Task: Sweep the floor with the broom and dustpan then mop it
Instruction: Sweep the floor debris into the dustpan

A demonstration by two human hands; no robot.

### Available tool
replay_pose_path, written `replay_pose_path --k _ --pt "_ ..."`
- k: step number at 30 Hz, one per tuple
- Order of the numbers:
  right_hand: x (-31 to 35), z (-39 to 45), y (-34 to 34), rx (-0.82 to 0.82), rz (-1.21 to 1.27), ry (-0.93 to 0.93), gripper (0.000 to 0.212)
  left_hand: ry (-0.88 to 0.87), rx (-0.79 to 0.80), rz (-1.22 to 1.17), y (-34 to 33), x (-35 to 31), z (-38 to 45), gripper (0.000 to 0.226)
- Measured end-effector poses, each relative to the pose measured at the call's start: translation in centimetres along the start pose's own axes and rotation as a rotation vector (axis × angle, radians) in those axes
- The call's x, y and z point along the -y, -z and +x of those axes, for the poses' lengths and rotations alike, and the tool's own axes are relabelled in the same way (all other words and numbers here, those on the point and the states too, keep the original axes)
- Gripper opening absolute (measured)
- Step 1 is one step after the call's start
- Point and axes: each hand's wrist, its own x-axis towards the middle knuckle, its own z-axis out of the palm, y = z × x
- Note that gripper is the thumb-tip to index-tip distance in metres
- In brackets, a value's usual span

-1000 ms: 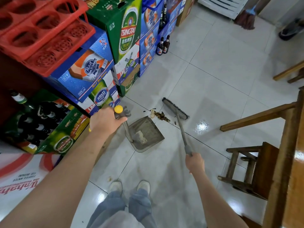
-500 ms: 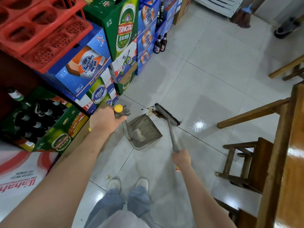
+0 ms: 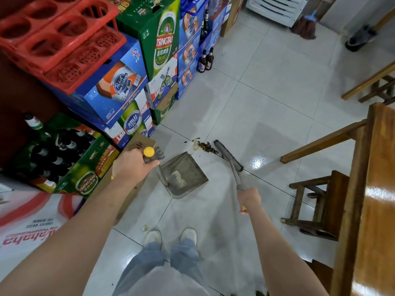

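Note:
My left hand [image 3: 130,167] grips the yellow-capped handle of a grey dustpan [image 3: 188,169] that rests on the white tile floor with a pale crumpled wad inside. My right hand [image 3: 249,198] grips the grey handle of a short broom [image 3: 232,158], whose dark bristle head lies on the floor to the right of the pan. A small pile of brown debris [image 3: 205,145] lies just beyond the pan's mouth, against the far end of the bristles. A mop [image 3: 304,27] leans at the far wall.
Stacked beer cartons [image 3: 162,39] and red crates [image 3: 57,39] line the left side, with two bottles [image 3: 205,60] standing on the floor. Wooden stools [image 3: 316,204] and a table [image 3: 376,189] crowd the right. My feet [image 3: 171,236] stand behind the pan. A small scrap [image 3: 145,227] lies beside my left shoe.
The broom head swung left against the debris half a second ago and has since swung back to the right. The dustpan and my left hand stayed in place.

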Motion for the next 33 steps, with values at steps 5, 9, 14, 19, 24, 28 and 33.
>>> replay_pose_path --k 5,9,14,19,24,28,33 --pt "-0.6 -1.3 -3.2 0.045 0.007 -0.021 0.033 0.016 0.014 -0.001 0.1 1.6 -0.7 0.043" --pt "-0.9 -3.5 -4.7 0.067 0.013 -0.034 0.022 -0.03 0.017 -0.009 0.1 2.0 -1.0 0.045" --pt "-2.1 -4.7 -4.8 0.034 0.026 -0.031 0.028 -0.056 0.017 -0.027 0.6 3.4 -0.5 0.044" --pt "-2.8 -4.9 -4.9 -0.038 0.015 0.019 0.031 -0.044 0.013 -0.037 0.4 3.7 -0.8 0.046" --pt "-2.2 -4.0 -3.4 -0.05 -0.069 0.031 0.027 -0.022 0.009 -0.036 0.2 2.7 -0.4 0.044" --pt "-2.1 -2.7 -3.1 -0.03 -0.092 0.023 0.032 -0.029 0.005 -0.008 0.1 1.4 0.2 0.043" --pt "-2.0 -1.5 -2.3 0.006 -0.1 0.037 0.028 -0.014 -0.002 -0.007 -0.2 1.2 0.8 0.044"
